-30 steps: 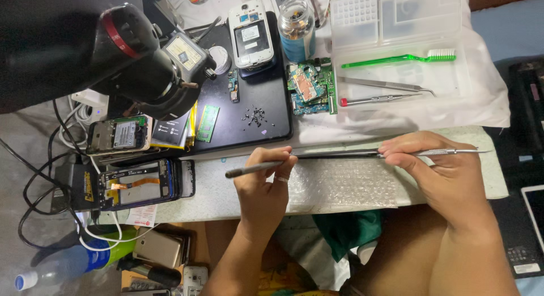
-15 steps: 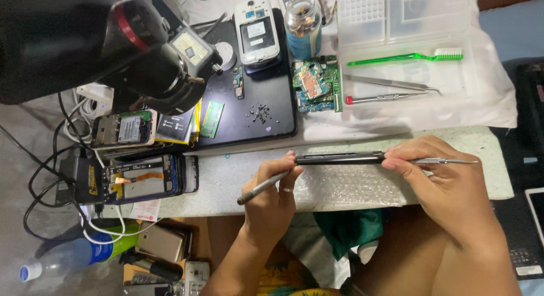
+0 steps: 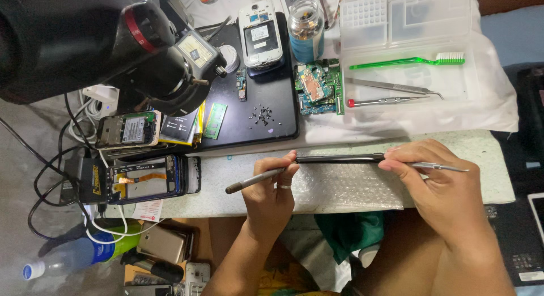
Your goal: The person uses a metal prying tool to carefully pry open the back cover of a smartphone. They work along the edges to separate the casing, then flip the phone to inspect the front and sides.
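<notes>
Gripping a thin black phone edge-on over the bubble wrap near the table's front edge, I'm pinching it w/ both hands: left hand also holding a grey stylus, right hand closed on metal tweezers. Open room underneath, clutter beyond.

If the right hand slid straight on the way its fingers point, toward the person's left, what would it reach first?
Most likely the left hand. The right hand grips the far end of the same thin dark phone, held edge-on between them, and nothing else shows between the two hands. Depth is hard to judge.
</notes>
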